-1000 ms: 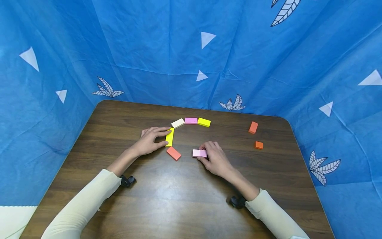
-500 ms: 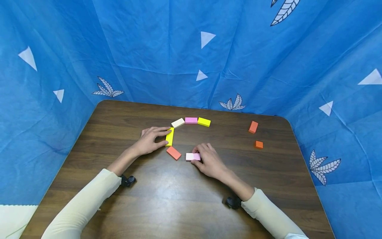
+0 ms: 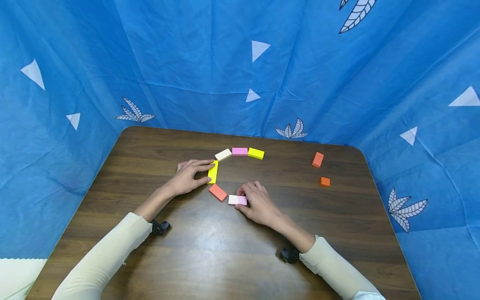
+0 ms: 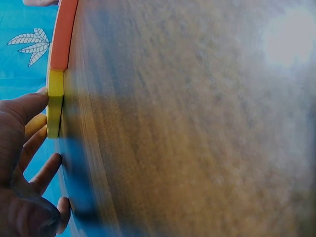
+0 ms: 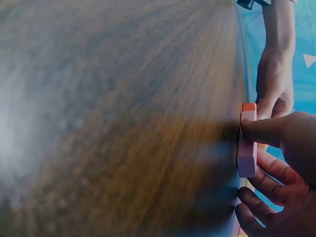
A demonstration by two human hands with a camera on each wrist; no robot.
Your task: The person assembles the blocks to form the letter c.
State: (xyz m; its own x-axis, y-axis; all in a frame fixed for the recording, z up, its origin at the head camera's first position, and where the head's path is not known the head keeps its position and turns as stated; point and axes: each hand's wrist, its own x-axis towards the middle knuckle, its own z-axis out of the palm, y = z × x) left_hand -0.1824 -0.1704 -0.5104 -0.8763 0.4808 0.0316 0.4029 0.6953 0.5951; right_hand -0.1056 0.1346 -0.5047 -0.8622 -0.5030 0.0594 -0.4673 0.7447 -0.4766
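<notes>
On the brown table, my left hand holds a yellow block with thumb and fingertips; the left wrist view shows the thumb against the block's side. A coral block lies slantwise at its near end. My right hand pinches the right part of a light pink block between thumb and fingers. This block's left end is close to the coral block; contact cannot be told in the head view. Beyond the yellow block, a cream block, a pink block and another yellow block continue a curved line.
Two orange blocks lie apart at the right, one farther back and one nearer. A blue printed curtain hangs behind and beside the table. A small black device is at each wrist.
My right hand has brought the light pink block leftward and a little nearer to me, up to the coral block. The left hand and the other blocks have stayed in place.
</notes>
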